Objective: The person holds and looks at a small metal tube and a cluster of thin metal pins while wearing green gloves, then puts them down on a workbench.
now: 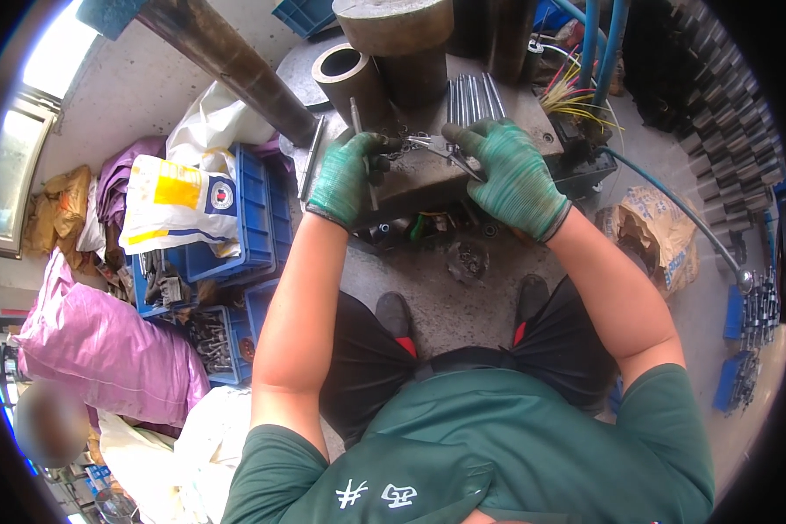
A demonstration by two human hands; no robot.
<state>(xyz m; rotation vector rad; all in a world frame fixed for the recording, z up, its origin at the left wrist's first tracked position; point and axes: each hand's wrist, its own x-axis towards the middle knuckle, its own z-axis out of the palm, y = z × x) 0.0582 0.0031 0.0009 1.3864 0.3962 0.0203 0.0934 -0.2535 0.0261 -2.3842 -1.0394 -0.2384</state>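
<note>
My left hand [348,173], in a green work glove with dark fingertips, is closed around a thin metal rod [355,113] that stands nearly upright in the view. My right hand [513,170], gloved the same way, grips a pair of pliers [451,157]. The pliers' jaws point left toward the rod, apart from it. Small dark metal rings [408,147] lie on the steel block [419,181] between my hands. Just beyond my right hand, several shiny rods [473,98] lie side by side. Another rod [312,157] rests left of my left hand.
A hollow steel cylinder [341,65] and a thick round ram [393,26] stand behind the work. Blue crates [255,210] and a purple sack [105,341] crowd the left. On the right are a blue hose [672,196] and a brown paper sack [664,236].
</note>
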